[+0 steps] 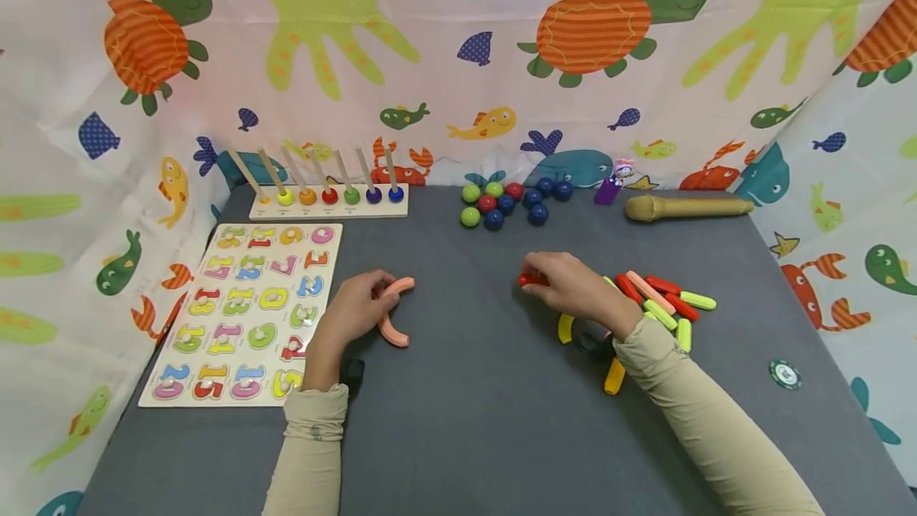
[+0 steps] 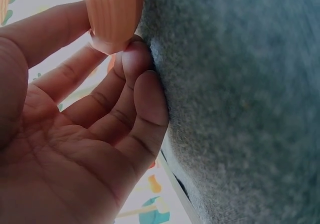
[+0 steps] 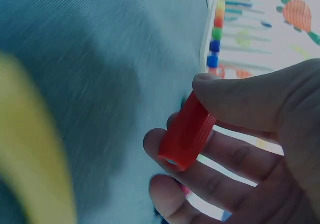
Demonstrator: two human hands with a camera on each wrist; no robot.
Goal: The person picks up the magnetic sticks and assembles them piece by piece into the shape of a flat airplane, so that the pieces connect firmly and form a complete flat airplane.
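The balls [image 1: 493, 220] sit on the tabletop [image 1: 444, 420], and the cloth [image 1: 430, 22] hangs behind them. Left of the balls is the peg rack [image 1: 286, 212]. Left and in front is the number board [image 1: 245, 321]. Right of the balls is the doll [image 1: 618, 179], then, farther right, the rod [image 1: 688, 208]. In front, to the left, is the bent tube [image 1: 390, 326]. In front, to the right, is the tube pile [image 1: 650, 291], and, farther out, the chip [image 1: 786, 374].

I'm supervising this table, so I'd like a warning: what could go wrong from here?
The red tube, pinched in the right hand, might slip and drop. The right sleeve, close to the orange piece in the head view, could knock it. The left hand, holding the curved peach piece beside the number board, might nudge that board.
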